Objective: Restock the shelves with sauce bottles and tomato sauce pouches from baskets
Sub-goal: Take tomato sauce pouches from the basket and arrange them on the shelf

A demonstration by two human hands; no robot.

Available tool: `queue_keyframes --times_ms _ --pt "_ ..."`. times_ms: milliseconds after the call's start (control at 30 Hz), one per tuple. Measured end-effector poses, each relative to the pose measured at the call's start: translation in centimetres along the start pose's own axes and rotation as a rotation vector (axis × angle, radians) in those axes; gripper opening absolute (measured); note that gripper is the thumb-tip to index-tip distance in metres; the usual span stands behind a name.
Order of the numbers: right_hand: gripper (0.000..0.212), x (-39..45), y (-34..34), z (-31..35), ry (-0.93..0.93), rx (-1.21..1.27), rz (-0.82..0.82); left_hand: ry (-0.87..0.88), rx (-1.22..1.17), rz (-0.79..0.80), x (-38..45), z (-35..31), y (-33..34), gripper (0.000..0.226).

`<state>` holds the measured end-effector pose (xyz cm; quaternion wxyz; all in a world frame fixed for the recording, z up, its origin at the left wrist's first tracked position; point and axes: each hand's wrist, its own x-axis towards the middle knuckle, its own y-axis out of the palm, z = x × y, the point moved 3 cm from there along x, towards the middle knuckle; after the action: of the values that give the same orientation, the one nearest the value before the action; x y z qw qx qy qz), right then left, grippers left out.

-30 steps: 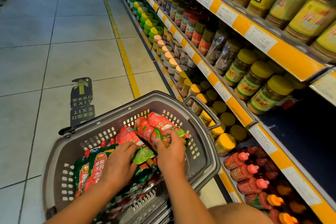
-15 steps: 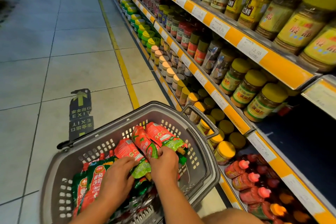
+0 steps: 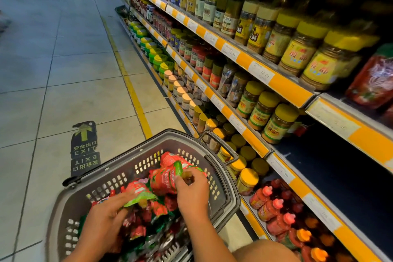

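Red-and-green tomato sauce pouches (image 3: pixel 170 174), now lifted higher than a second ago above the grey basket (image 3: pixel 223 200), pinched by right hand (image 3: pixel 192 193); left hand (image 3: pixel 106 217) gripping another pouch (image 3: pixel 138 195) low inside. Ready for carrying right, toward shelf (image 3: pixel 282 174).

The near end of the grey basket (image 3: pixel 148 155) runs off the bottom edge, so its full outline cannot be told. Both forearms are cut off there too. The left hand (image 3: pixel 104 219) covers the pouches beneath it, and how its fingers (image 3: pixel 122 199) grip is unclear. The pouches (image 3: pixel 161 178) at the right hand (image 3: pixel 192 193) are blurred; their print is unreadable. Price tags (image 3: pixel 262 74) along the shelves are mostly too small to read. The red bottles (image 3: pixel 270 208) at the near right are partly cropped.
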<state>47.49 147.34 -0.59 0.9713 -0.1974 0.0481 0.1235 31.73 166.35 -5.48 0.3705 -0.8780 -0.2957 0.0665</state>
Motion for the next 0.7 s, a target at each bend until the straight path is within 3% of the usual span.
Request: queue_keyframes --times_ms 100,200,267,367,500,600,700 --pt "0.023 -1.0 -1.7 0.8 0.013 0.088 -0.067 -0.172 -0.193 -0.131 0.0 -1.6 -2.2 0.025" --pt "0.019 -1.9 -3.2 1.5 0.004 0.185 -0.131 -0.227 -0.313 -0.137 -0.3 -4.4 -3.6 0.032" --pt "0.02 -2.7 -5.0 2.6 -0.015 0.205 -0.17 -0.238 -0.409 -0.152 -0.9 -6.6 -4.7 0.012" --pt "0.015 -3.9 -7.9 3.2 -0.038 0.274 -0.252 -0.208 -0.457 -0.177 -1.7 -10.0 -6.4 0.013" --pt "0.036 -6.2 -11.0 3.8 -0.039 0.352 -0.364 -0.154 -0.532 -0.146 -2.8 -15.2 -8.2 0.006" --pt "0.024 -8.4 -14.1 3.7 -0.084 0.378 -0.406 -0.074 -0.57 -0.123 -3.8 -19.2 -9.0 0.004" --pt "0.029 -10.6 -18.4 3.4 -0.108 0.44 -0.452 -0.022 -0.634 -0.097 -4.9 -22.9 -9.1 0.001"
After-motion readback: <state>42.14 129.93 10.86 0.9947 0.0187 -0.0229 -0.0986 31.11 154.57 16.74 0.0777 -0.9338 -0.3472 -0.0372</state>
